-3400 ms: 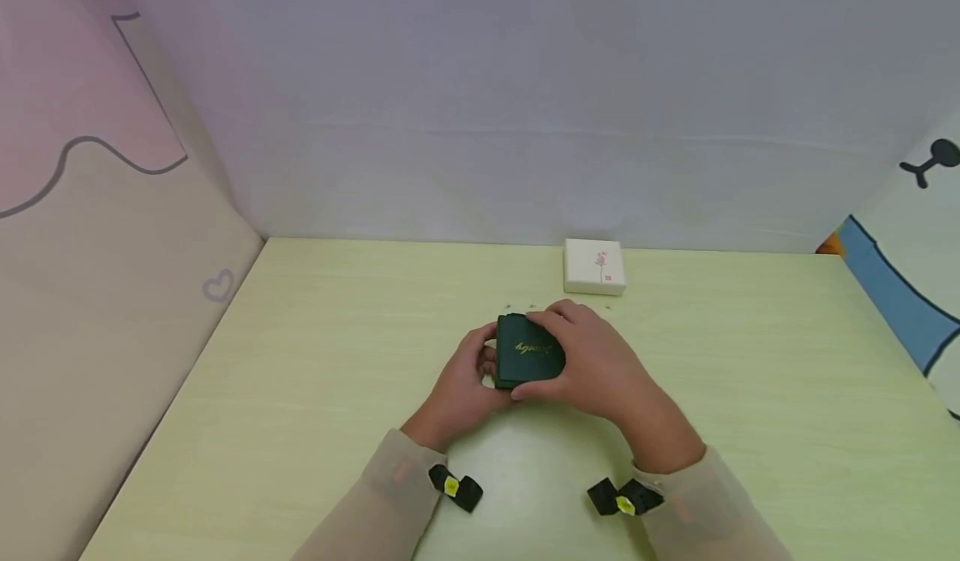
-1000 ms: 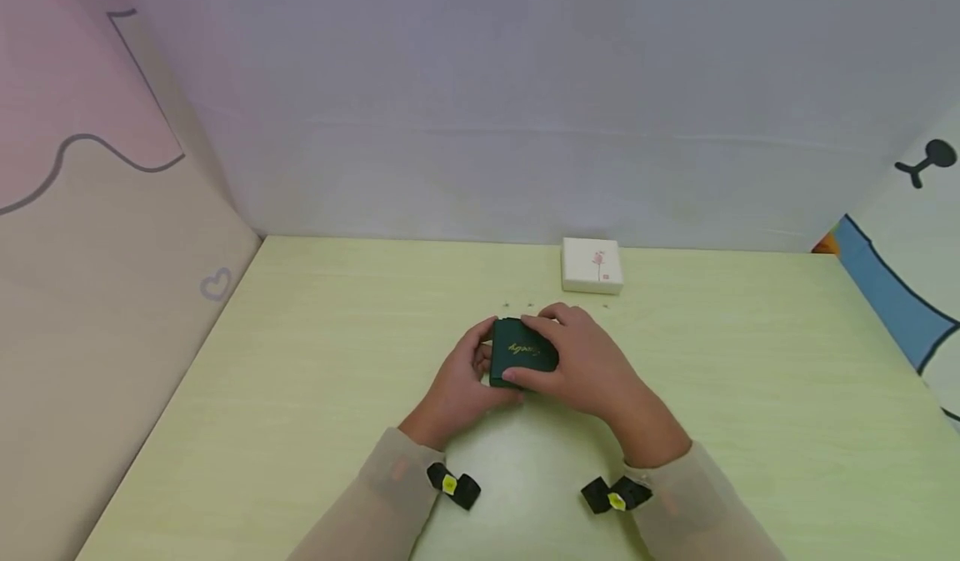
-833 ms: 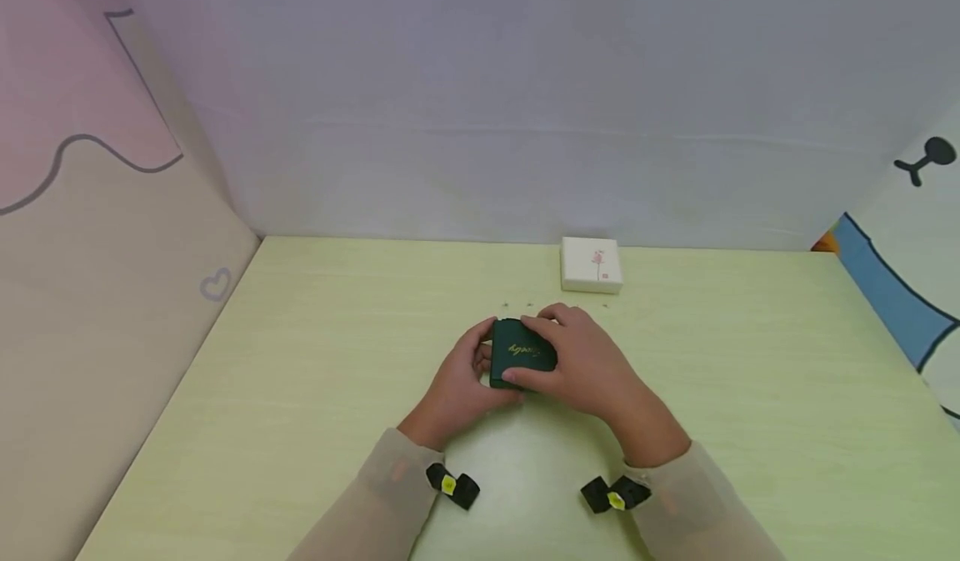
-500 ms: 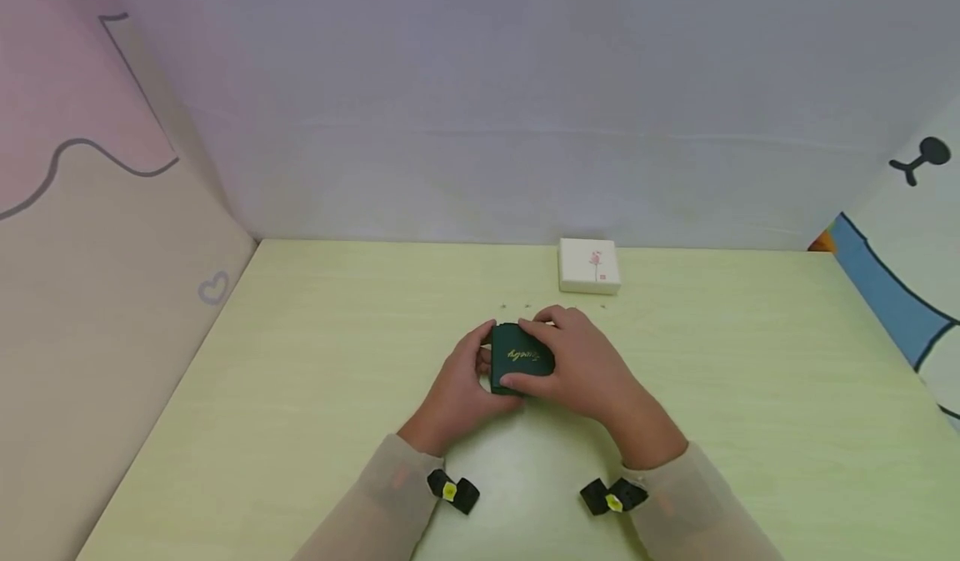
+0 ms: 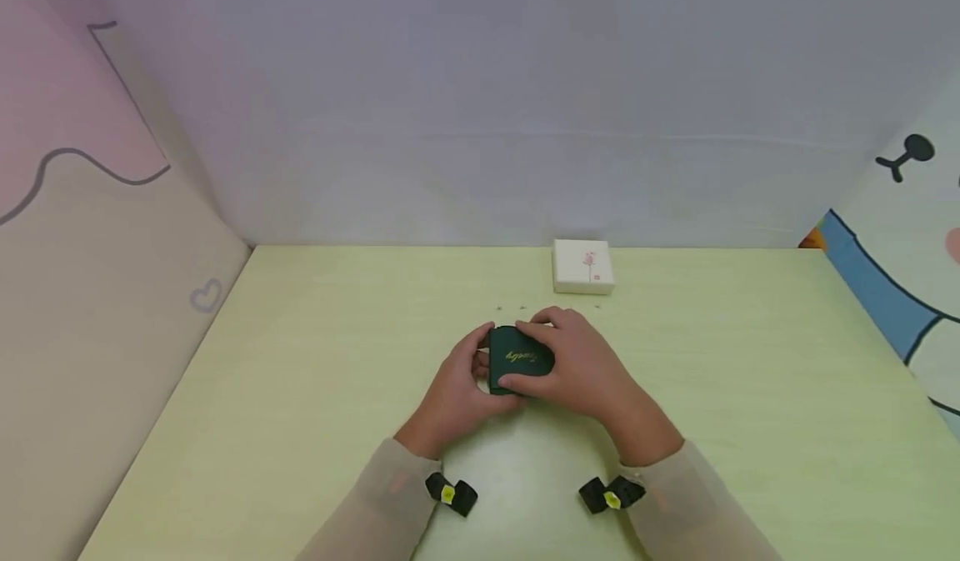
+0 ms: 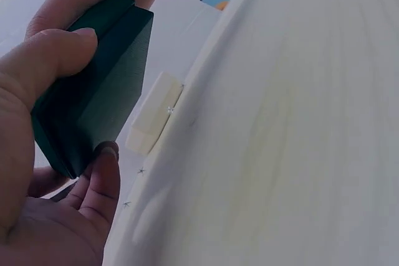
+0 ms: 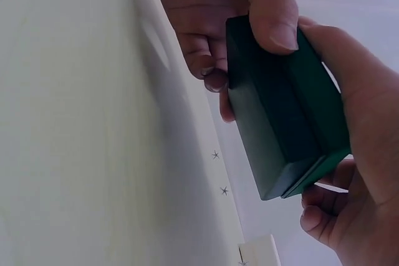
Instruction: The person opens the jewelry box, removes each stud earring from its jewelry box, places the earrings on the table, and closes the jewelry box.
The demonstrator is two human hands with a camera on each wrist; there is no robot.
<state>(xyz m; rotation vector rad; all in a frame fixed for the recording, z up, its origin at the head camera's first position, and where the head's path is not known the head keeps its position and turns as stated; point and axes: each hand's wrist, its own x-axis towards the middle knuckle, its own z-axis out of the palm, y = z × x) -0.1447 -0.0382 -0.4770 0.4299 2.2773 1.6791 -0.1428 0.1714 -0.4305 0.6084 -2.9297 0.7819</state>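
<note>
A small dark green jewelry box (image 5: 517, 357) with gold lettering on its lid is held between both hands above the table. My left hand (image 5: 465, 386) grips its left side; in the left wrist view the thumb lies along the side and fingertips press the underside. My right hand (image 5: 581, 365) holds the lid from the right, covering part of the lettering. The right wrist view shows a seam between lid (image 7: 321, 110) and base (image 7: 262, 116), with the two parts together. What is inside the box is hidden.
A white box (image 5: 582, 266) with a pink flower print stands at the table's back edge, by the wall (image 5: 480, 127). Small star-shaped pieces lie in front of it, among them one on the left (image 5: 498, 308) and one on the right (image 5: 597, 306).
Both hands keep holding the green box. Since the first frame the right thumb has moved from the box's near edge up onto its lid. The head view has shifted slightly.
</note>
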